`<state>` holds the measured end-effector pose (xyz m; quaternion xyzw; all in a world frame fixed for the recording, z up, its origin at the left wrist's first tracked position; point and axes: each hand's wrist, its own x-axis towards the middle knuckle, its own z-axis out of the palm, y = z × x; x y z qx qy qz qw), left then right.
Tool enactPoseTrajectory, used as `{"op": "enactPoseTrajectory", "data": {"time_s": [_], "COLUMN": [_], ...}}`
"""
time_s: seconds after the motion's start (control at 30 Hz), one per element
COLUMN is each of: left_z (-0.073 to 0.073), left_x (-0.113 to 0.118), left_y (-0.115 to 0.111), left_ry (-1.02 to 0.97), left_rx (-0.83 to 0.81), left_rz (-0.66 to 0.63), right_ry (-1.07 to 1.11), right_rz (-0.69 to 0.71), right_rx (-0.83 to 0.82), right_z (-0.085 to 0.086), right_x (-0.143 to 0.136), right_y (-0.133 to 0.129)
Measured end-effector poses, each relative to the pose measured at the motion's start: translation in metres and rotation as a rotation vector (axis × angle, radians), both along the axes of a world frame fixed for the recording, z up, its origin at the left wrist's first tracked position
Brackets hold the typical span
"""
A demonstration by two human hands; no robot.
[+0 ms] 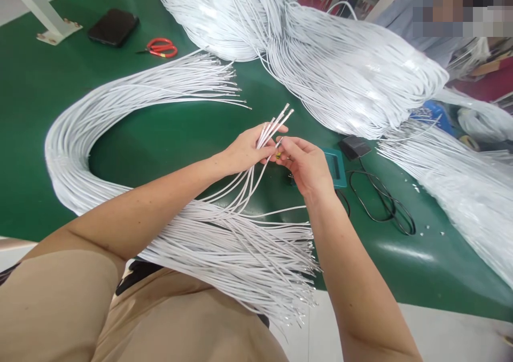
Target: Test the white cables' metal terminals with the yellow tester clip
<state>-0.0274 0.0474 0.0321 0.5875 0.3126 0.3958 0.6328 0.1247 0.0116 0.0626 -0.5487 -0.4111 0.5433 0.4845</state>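
Observation:
Several white cables point(262, 133) with metal tips stand up out of my left hand point(249, 147), whose fingers are wrapped round them. Close on its right, my right hand point(303, 161) pinches the tip of one more white cable. A small yellow-green piece point(278, 155) shows between the two hands; what it belongs to is hidden. Below them lies a thick bundle of white cables point(240, 249), its ends pointing right. This bundle curves round on the left, and its other ends point(224, 78) lie beyond my hands. A teal device point(335, 168) sits partly behind my right hand.
Red-handled scissors point(161, 47) and a black flat object point(113, 28) lie at the back left of the green table point(36, 100). Large white cable coils point(344, 68) fill the back. A black cord point(380, 191) and more cables point(460, 185) lie right. A person point(425, 25) is behind.

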Motion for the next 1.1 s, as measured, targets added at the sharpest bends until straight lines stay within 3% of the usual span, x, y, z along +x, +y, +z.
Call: {"op": "enactPoseTrajectory", "data": {"time_s": [0.33,0.43,0.53,0.6,0.73,0.83,1.1], "left_z": [0.009,0.009,0.005,0.002,-0.003,-0.003,0.0], "left_x": [0.0,0.0,-0.001,-0.002,-0.003,-0.003,-0.005], "left_y": [-0.001,-0.001,0.0,0.002,0.004,0.004,0.003], "left_ry": [0.006,0.021,0.04,0.048,0.038,0.046,0.151], "left_rx": [-0.2,-0.19,-0.14,-0.111,-0.087,-0.056,0.07], "left_rz": [0.011,0.006,0.022,0.04,0.015,0.005,0.007], "right_ry": [-0.61,-0.457,-0.22,-0.197,-0.188,-0.174,-0.202], "right_rz": [-0.144,-0.136,-0.052,-0.035,-0.096,-0.049,-0.083], "right_rx": [0.263,0.183,-0.054,-0.138,-0.046,-0.012,0.045], "right_z": [-0.011,-0.01,-0.008,-0.005,0.001,0.003,-0.005], "right_x": [-0.005,-0.005,-0.001,0.002,0.005,0.002,-0.002], "right_y": [0.003,0.003,0.003,0.003,0.003,0.005,0.008]}}
